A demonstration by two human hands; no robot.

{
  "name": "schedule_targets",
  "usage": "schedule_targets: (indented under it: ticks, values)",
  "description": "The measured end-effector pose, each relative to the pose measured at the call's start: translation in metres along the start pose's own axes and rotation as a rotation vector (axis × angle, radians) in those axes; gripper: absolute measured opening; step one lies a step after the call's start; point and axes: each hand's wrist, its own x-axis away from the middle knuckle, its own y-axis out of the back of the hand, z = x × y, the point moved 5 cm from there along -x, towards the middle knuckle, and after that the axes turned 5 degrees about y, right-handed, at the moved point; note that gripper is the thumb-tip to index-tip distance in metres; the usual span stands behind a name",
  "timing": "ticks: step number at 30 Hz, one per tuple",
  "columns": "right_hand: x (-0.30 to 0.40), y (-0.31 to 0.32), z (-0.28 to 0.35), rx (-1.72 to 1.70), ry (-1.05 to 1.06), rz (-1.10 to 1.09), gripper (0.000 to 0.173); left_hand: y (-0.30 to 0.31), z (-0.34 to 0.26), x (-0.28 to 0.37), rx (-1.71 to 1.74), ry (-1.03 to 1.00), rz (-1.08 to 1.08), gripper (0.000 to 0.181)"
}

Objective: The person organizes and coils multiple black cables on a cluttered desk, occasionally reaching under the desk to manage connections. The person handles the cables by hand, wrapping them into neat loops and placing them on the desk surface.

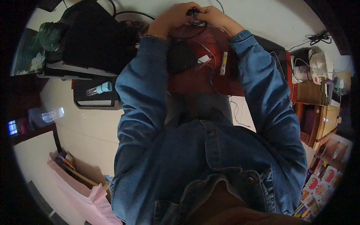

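Both hands meet at the far edge of a dark red tabletop (194, 87), close to the white wall. My left hand (178, 15) and my right hand (218, 19) grip a coiled black cable (194, 12) between their fingertips, and one loop of it hangs below. Fingers partly hide what is at its centre. Nearer my body lie a dark, roundish object (181, 57) and a small white piece (204, 59) with thin wires. Right of these rests a slim clear tube with a yellow label (224, 63). A thin grey cord (213, 67) runs across the tabletop and over its front edge.
At left stands a large black case (92, 39). A bottle with a light blue cap (102, 88) lies on a black device (95, 104). On the right are a wooden cabinet (312, 123) and a bundled black cord (319, 38). Pink cloth (81, 191) hangs at lower left.
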Motion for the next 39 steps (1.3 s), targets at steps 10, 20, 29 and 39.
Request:
schedule_targets:
  ticks: [10,20,29,39]
  values:
    - [-0.016,-0.037,-0.008,-0.982,-0.049,-0.297,0.029,-0.015,0.071,-0.011,0.464,0.111,-0.357,0.027]
    - [-0.025,-0.046,0.003,-0.691,0.087,-0.364,0.023,-0.004,0.084,-0.002,0.023,0.042,-0.788,0.024]
    - [-0.035,-0.03,0.017,-0.263,0.186,-0.226,0.025,0.0,0.09,0.003,0.565,0.238,-0.663,0.02]
    - [-0.05,-0.046,-0.004,-0.452,0.134,-0.405,0.033,-0.032,0.107,0.008,0.17,-0.059,-0.74,0.031]
